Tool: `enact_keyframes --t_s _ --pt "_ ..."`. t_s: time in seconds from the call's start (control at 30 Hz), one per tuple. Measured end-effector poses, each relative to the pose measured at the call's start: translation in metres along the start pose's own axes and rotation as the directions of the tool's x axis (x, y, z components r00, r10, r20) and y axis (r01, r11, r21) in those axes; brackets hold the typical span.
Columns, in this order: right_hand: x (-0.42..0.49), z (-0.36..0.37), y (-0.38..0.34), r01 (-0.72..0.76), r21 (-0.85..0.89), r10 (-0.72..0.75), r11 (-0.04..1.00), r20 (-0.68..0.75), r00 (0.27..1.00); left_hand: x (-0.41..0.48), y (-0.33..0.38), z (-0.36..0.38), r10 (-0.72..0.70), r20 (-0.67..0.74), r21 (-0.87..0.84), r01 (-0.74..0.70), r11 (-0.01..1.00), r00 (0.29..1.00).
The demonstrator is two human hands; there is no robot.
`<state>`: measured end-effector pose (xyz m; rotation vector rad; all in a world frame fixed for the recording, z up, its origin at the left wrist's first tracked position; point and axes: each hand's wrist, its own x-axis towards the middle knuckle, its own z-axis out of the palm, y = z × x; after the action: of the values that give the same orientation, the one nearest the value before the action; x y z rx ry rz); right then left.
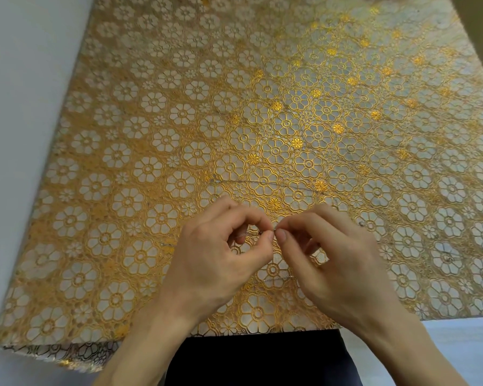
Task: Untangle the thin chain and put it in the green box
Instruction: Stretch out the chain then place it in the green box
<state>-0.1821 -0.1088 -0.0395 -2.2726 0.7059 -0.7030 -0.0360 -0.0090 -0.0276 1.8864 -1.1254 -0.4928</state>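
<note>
A very thin chain (265, 183) lies stretched across the gold flower-patterned tablecloth, hard to follow against the pattern. My left hand (221, 263) and my right hand (335, 263) meet just above the cloth near the table's front edge. Each pinches the chain between thumb and forefinger, the fingertips almost touching. A short bit of chain shows between them. More strands run out to the left near the left hand and to the right past the right hand. No green box is in view.
The tablecloth (151, 93) covers the whole table, its front edge (67, 355) hanging over at the lower left. A pale wall (20, 107) borders the table's left side. My dark clothing (262, 358) shows below the front edge.
</note>
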Motion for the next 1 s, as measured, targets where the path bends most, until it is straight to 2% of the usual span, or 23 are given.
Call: enact_keyframes --t_s 0.13,0.33,0.43,0.7,0.83,1.0 --pt "0.0003 0.004 -0.0003 0.06 -0.085 -0.061 0.995 -0.008 0.998 -0.0001 -0.0002 -0.0006 -0.004 0.016 -0.01 0.005 1.0 1.0" --pt "0.0004 0.0065 0.0003 0.07 -0.079 -0.073 0.994 -0.039 0.997 0.0002 -0.0001 0.0007 -0.029 0.023 -0.003 0.029 1.0 0.999" --pt "-0.0003 0.0077 -0.0002 0.058 -0.087 -0.063 0.995 -0.061 0.996 0.0008 -0.0012 0.0013 -0.117 0.034 -0.114 0.12 0.986 0.993" --pt "-0.0001 0.0013 -0.0029 -0.075 0.139 0.083 0.987 -0.051 0.995 0.0014 -0.0064 -0.0017 -0.215 0.127 -0.267 0.242 0.933 0.968" --pt "-0.0011 0.0023 -0.0023 -0.049 0.099 0.053 0.994 -0.039 0.998 0.003 -0.0066 -0.0002 -0.221 0.13 -0.271 0.249 0.93 0.967" --pt "-0.0041 0.0038 0.0013 -0.006 -0.01 0.006 1.0 -0.052 0.999 0.0023 -0.0055 0.0007 -0.208 0.105 -0.193 0.225 0.955 0.973"
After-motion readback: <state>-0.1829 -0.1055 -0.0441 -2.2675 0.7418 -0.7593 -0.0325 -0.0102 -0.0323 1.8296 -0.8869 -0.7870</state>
